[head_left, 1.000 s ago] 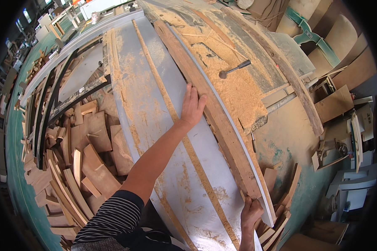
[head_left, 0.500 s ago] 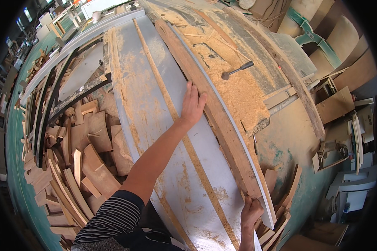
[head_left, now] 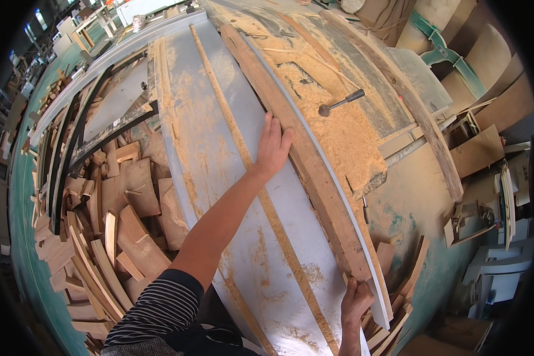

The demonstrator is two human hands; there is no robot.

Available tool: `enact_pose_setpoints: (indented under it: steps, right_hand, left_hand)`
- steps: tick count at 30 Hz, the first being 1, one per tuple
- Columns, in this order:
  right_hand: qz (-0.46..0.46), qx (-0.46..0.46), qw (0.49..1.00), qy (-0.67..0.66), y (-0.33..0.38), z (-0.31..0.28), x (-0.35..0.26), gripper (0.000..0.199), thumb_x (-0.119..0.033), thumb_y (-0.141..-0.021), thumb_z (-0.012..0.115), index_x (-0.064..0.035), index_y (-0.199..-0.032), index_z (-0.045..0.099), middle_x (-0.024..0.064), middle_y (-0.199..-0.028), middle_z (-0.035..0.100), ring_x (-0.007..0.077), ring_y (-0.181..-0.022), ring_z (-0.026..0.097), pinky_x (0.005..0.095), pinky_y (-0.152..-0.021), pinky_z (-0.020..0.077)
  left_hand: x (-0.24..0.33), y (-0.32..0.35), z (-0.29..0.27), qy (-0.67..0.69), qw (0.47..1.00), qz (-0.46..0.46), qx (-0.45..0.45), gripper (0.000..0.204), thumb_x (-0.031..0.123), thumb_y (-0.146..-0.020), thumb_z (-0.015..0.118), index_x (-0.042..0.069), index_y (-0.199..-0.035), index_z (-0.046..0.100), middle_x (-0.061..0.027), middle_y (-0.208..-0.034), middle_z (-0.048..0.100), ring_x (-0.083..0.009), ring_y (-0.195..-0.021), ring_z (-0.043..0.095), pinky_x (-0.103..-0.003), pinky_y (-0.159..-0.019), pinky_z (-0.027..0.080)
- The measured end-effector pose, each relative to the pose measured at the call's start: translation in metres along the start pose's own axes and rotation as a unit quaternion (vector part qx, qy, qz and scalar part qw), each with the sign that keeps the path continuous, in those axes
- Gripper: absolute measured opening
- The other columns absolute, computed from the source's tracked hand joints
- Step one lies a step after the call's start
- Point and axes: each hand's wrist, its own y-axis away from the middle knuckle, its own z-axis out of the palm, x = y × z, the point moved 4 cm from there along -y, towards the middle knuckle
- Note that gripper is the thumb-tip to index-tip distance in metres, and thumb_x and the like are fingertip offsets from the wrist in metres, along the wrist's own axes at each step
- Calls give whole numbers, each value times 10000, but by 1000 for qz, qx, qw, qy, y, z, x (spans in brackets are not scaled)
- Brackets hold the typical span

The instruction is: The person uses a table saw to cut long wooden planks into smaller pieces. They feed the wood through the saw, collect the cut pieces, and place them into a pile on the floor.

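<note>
A long, rough wooden beam point(head_left: 311, 172) lies lengthwise on the grey metal sliding table point(head_left: 291, 204), along its right edge. My left hand point(head_left: 274, 145) rests against the beam's left side near its middle, fingers stretched out and touching the wood. At the near end of the beam, my right hand point(head_left: 357, 296) is closed, its fingers pressed to the end face. The palm side of my right hand is hidden. Sawdust fills the table's long grooves.
Right of the beam, sawdust point(head_left: 338, 139) covers the machine bed around a black-handled lever point(head_left: 344, 101). Another rough plank point(head_left: 397, 89) lies farther right. Offcuts point(head_left: 130, 231) are heaped at left below a black metal frame point(head_left: 74, 136). More curved strips point(head_left: 412, 273) stand beside the near end.
Both hands keep their places on the beam. The lever and sawdust-covered bed at right appear shifted slightly rightward in the picture.
</note>
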Motion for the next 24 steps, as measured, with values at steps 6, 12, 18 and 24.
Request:
enact_pose_setpoints:
  steps: [6,12,18,24]
  right_hand:
    - [1,1,1000,7,0,10,-1,348,-123,-919,688,61,-665,537,241,-633,546,416,-527,532,488,-493,381]
    - [-6,0,1000,0,-5,17,-10,337,-125,-924,682,66,-678,553,242,-631,542,420,-534,535,488,-495,382]
    - [-9,-8,999,33,-13,19,-17,350,-147,-937,669,72,-684,567,244,-635,551,424,-541,551,486,-499,393]
    - [-13,2,1000,28,-17,25,-23,350,-157,-945,659,66,-686,582,236,-628,558,414,-530,557,478,-492,402]
  left_hand:
    - [-8,-5,0,2,1000,-7,-16,543,393,-1006,486,-107,-1216,467,-345,-1402,386,-512,-1175,473,-525,-1028,387]
    - [-30,-11,0,-25,1000,7,2,593,401,-1008,489,-119,-1291,456,-350,-1459,373,-505,-1212,457,-523,-1072,363]
    - [-30,-20,-3,-72,997,21,6,592,402,-1011,485,-123,-1285,466,-348,-1514,331,-496,-1263,429,-510,-1117,334]
    - [-34,-26,-5,-80,997,13,9,576,390,-1011,478,-107,-1300,459,-346,-1517,319,-497,-1272,411,-520,-1118,320]
